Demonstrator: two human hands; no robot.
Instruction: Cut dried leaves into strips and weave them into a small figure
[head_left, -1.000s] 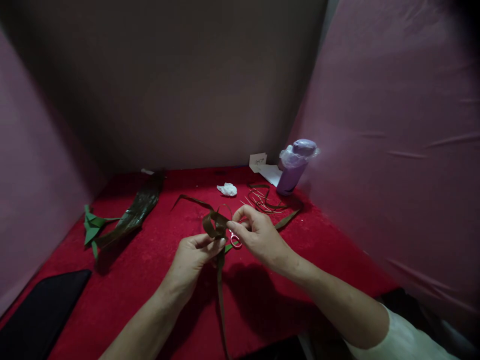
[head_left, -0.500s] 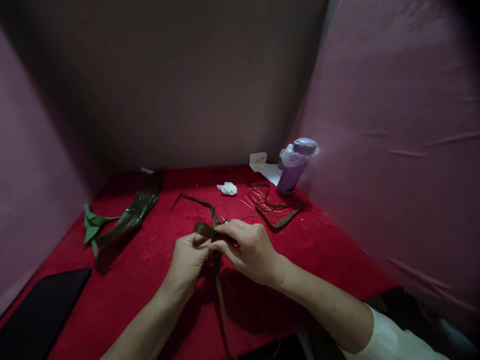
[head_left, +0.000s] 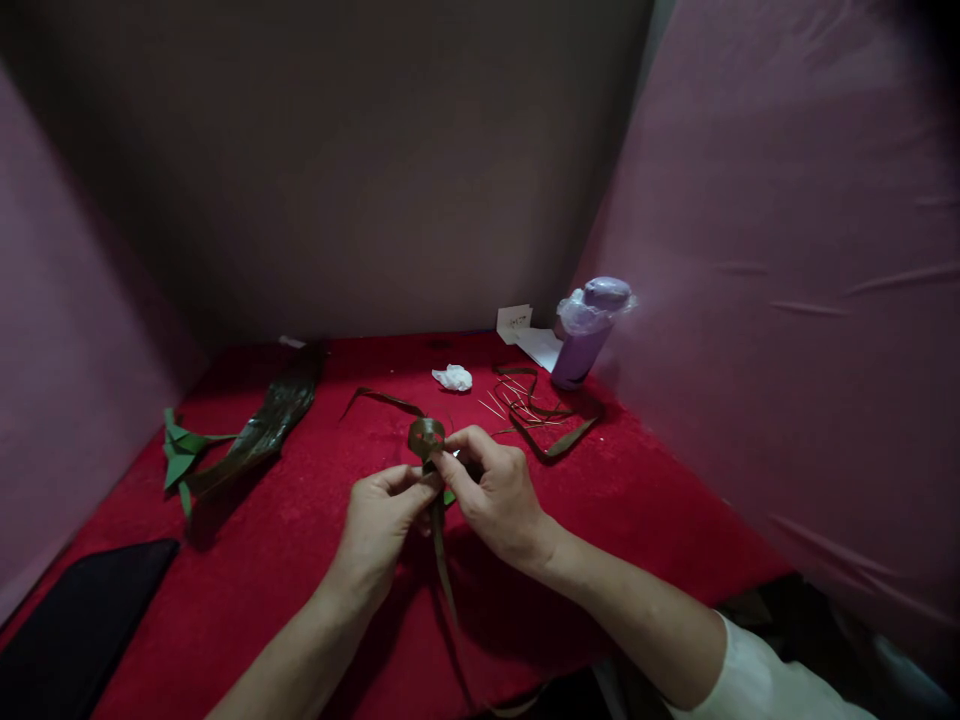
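A long dark green leaf strip point(head_left: 427, 438) is curled into a small loop above the red table point(head_left: 645, 480). My left hand point(head_left: 382, 525) pinches the strip just below the loop. My right hand point(head_left: 495, 490) pinches it from the right, fingertips meeting the left hand's at the loop's base. The strip's tail hangs down between my wrists toward the near table edge, and another end trails back left over the cloth.
A purple bottle point(head_left: 585, 335) stands at the back right beside white paper point(head_left: 525, 335), loose leaf strips and thin sticks point(head_left: 536, 410). A crumpled white tissue point(head_left: 453, 377) lies behind. Broad leaves and a folded green shape point(head_left: 225, 445) lie left. A black flat object point(head_left: 75, 625) sits front left.
The strip has gone from a loose open coil to a small tight loop. My right hand dropped over the strip, then came back up to pinch at the loop's base.
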